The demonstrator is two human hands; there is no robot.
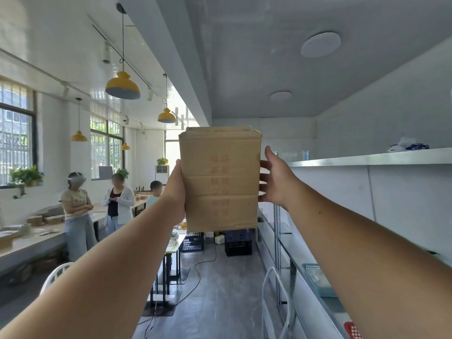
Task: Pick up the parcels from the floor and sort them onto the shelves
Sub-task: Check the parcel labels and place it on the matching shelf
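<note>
- Head view: a brown box (220, 179) is held up high in the air, in the middle of the room, with both arms stretched out.
- The left hand (175, 192) is pressed flat against the left side of the box. Its thumb points up along the edge. Its fingers are behind the box, so I cannot tell how they lie.
- The right hand (276, 179) is at the right side of the box. It is wide, with straight, spread fingers. The fingertips touch the right edge and the thumb points up.
- The box is just left of the top shelf (367, 159), about level with it, and not on it.
- The box is cardboard, tall with flat sides. It has bent lines across the front and a worn top edge. The red print on it is too faint to read.
- The shelf is a long, shiny metal rack along the right wall.
- A blue and white packet (407, 146) lies far along the top shelf. I cannot tell what it is.
- A blue basket (315, 275) sits on a lower level.
- A red basket (352, 330) is cut off at the bottom edge.
- Dark crates (238, 243) stand on the grey floor (220, 289), partly hidden behind the box.
- Three people stand by a long counter (29, 243) on the left.
</note>
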